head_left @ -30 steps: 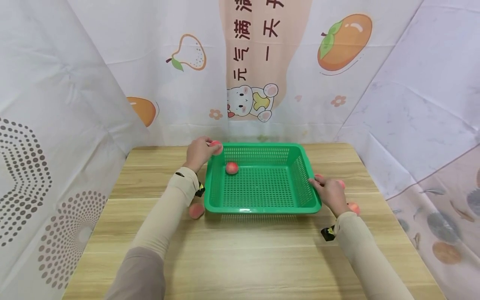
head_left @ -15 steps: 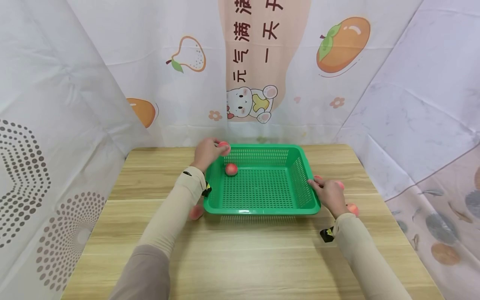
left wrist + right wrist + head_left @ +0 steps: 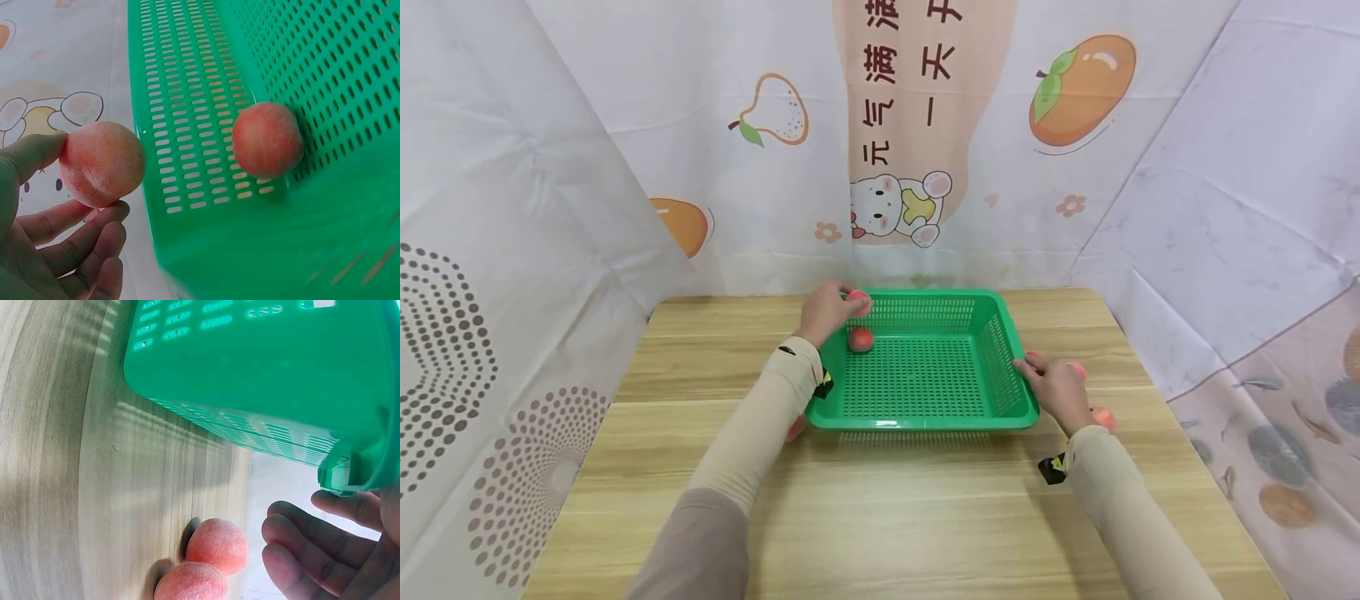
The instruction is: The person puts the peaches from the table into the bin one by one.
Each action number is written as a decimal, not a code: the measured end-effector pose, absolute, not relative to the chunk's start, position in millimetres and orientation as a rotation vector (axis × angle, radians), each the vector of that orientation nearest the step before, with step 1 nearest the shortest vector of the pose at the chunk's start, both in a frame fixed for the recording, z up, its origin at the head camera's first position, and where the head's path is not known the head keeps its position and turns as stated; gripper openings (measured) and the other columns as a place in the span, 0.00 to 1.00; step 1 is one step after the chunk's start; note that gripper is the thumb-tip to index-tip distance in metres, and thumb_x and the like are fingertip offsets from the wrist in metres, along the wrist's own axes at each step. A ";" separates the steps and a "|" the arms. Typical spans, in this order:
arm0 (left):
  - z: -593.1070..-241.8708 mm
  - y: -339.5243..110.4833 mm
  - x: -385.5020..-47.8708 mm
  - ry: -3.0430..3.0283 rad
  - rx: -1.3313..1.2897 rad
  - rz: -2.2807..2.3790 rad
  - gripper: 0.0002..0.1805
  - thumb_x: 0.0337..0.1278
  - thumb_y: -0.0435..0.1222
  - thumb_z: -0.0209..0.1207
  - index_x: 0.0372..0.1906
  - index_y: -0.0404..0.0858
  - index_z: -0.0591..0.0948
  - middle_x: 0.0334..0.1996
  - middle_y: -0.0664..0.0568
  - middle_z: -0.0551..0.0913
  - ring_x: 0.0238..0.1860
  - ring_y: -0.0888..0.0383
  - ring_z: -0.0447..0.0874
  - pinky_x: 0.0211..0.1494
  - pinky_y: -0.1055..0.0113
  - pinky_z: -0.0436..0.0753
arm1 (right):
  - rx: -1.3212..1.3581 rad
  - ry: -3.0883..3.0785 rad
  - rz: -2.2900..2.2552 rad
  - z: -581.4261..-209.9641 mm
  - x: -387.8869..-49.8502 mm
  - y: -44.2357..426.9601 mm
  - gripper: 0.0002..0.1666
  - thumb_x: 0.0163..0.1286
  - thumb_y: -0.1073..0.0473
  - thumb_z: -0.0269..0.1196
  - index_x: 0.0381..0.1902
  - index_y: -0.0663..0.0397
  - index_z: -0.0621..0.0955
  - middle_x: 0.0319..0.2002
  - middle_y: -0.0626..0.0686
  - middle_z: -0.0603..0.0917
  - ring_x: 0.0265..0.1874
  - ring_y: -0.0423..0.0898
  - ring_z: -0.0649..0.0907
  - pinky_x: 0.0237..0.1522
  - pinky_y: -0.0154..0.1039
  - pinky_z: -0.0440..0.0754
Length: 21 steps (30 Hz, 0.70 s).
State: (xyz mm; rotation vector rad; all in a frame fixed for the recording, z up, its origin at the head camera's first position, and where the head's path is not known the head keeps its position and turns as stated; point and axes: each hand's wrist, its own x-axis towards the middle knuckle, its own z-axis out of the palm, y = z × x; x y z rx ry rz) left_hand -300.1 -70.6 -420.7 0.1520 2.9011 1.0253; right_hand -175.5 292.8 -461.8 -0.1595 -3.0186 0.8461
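My left hand pinches a fuzzy pink peach between thumb and fingertips, above the back left corner of a green plastic basket. Inside that corner lies another peach, on the basket floor. At the basket's right side my right hand grips the rim, its thumb on top and a finger beneath; the other fingers are loosely bent in the right wrist view. Several peaches sit on the table around this hand, among them one peach touching a second peach.
A further peach is at the basket's front left, mostly hidden by the left sleeve. The wooden table carries everything. Printed curtains hang behind it and at both sides.
My left hand has carried its peach rightward, from the basket's left rim to over the back left corner. The left forearm now covers more of the front left peach. My right hand stays put.
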 end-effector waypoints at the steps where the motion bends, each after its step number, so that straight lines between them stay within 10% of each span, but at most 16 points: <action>1: -421.9 -69.1 -299.9 2.902 0.160 1.026 0.24 0.60 0.53 0.61 0.49 0.37 0.83 0.45 0.46 0.86 0.45 0.49 0.81 0.50 0.55 0.80 | -0.160 -3.019 0.841 -461.9 -175.7 293.0 0.32 0.75 0.44 0.54 0.60 0.68 0.76 0.14 0.53 0.78 0.16 0.43 0.73 0.23 0.37 0.69; 21: -443.1 -45.2 -292.0 2.818 0.191 1.020 0.23 0.61 0.48 0.61 0.57 0.41 0.79 0.48 0.47 0.84 0.47 0.51 0.81 0.51 0.57 0.81 | -0.166 -3.043 0.835 -460.0 -175.7 294.1 0.34 0.75 0.42 0.53 0.60 0.67 0.75 0.13 0.53 0.78 0.15 0.43 0.70 0.22 0.37 0.67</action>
